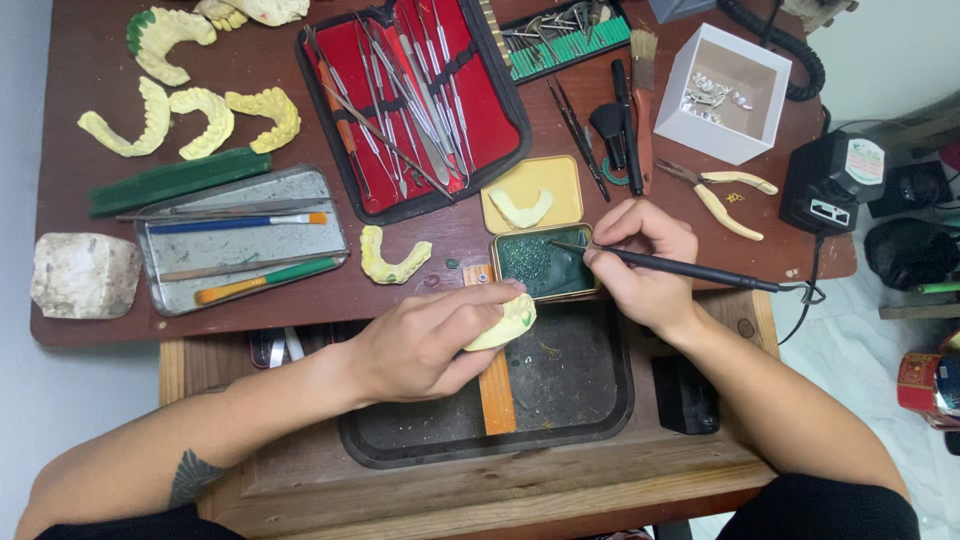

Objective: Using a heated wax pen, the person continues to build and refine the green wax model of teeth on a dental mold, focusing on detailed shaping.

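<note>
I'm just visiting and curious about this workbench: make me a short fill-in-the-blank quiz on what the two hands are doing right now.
1. The left hand holds a pale ____ dental cast.
2. The right hand grips a thin black tool like a ____.
3. The tool's tip dips into a small tin of ____ wax.
4. The open instrument case has a ____ lining.

Missing words: yellow; pen; green; red
</note>
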